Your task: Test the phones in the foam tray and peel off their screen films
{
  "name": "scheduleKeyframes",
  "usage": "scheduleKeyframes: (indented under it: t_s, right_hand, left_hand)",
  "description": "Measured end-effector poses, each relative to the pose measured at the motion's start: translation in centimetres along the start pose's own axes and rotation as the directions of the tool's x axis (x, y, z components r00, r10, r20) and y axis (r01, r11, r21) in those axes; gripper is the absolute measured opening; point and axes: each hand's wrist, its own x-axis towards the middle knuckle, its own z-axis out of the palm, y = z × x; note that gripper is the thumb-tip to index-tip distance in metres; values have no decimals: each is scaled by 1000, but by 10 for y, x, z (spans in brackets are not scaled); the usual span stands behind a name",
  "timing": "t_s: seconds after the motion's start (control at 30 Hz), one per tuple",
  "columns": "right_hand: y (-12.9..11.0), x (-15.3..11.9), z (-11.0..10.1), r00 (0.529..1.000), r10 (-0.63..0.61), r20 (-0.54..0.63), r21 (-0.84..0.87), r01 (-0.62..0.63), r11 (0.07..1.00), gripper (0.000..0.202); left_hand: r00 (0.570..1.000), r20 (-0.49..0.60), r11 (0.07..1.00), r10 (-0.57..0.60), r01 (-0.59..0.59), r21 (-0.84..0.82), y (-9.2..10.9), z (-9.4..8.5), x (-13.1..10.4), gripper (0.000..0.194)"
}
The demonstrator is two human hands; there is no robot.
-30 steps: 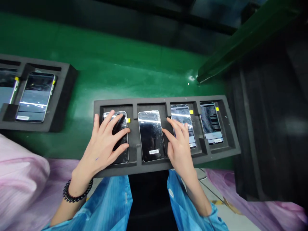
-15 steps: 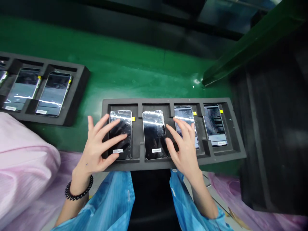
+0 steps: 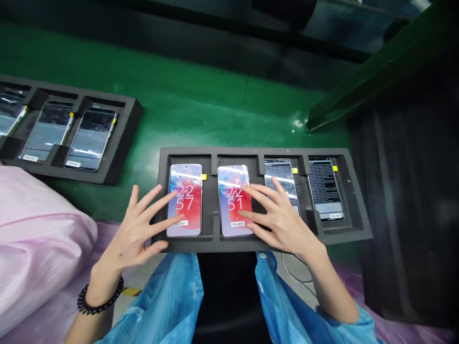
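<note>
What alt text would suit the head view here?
Two bare hands, left hand and right hand, spread open over a black foam tray of four phones on a green belt; the two left phones show lit clock screens.

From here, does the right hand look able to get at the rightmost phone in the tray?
Probably yes: the right hand lies open over the tray, and nothing stands between it and the rightmost phone.

Off to my left a second black foam tray (image 3: pixel 122 143) sits on the green conveyor belt (image 3: pixel 201 105), with dark-screened phones (image 3: pixel 90 138) lying in its slots. A pink-sleeved person (image 3: pixel 39 239) is close at my left side. A green rail (image 3: pixel 373 67) slants across the upper right.
</note>
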Motion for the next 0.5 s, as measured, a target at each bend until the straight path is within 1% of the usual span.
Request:
scheduleKeyframes:
  t_s: [0.07,0.13,0.17,0.27,0.37,0.43,0.5]
  right_hand:
    - [2,5,3,996,86,5,-56,-85,995,32]
    - [3,10,4,986,167,-23,-117,-169,979,42]
    - [3,13,3,982,184,-41,-135,-188,973,45]
    - [0,21,-5,980,180,-86,-152,-191,970,47]
    - [-4,29,-9,973,192,-131,-169,-213,962,45]
    - [-4,34,-6,968,191,-165,-186,-221,957,42]
    - [-3,37,0,966,182,-185,-201,-218,955,40]
  left_hand:
    - [994,-29,994,-103,103,19,-2,2,6,53]
    - [973,-94,976,-211,216,42,-1,3,12,55]
    - [962,-126,967,-243,250,45,0,3,15,57]
    - [938,-196,954,-287,298,26,6,3,26,60]
    - [922,-232,945,-311,325,27,15,4,38,61]
    - [914,-251,940,-318,339,44,19,6,45,58]
    - [916,-254,941,-310,334,57,21,9,50,52]
